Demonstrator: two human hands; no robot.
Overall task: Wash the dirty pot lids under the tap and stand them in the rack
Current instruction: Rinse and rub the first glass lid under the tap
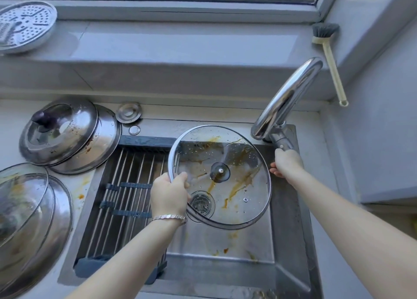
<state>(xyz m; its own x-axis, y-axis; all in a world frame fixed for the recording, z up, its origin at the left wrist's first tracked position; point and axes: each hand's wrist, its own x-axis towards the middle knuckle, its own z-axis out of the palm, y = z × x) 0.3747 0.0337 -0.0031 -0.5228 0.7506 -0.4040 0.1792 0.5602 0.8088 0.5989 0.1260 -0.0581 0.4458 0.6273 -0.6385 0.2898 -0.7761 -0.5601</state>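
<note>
Our left hand has its grip clamped on the left rim of the glass lid, thumb on top of the edge, a bracelet round the wrist. We hold the lid tilted above the sink, and through the glass we see the drain strainer. Brown and orange streaks run across the glass around its centre knob. The lid's far edge comes close under the mouth of the tap.

Our right hand is at the tap lever. Its grip seems closed round the lever's end, though the back of the hand hides most of the fingers.

Left of the lid, the rack of steel rods lies across the left half of the sink. On the tabletop beyond it rest two stacks of dirty lids: steel lids at the back, the top one with a dark knob, and nearer lids smeared with orange. A small round cap sits near the sink's back edge. A perforated steamer plate leans on the windowsill, and a brush stands in the right corner.
</note>
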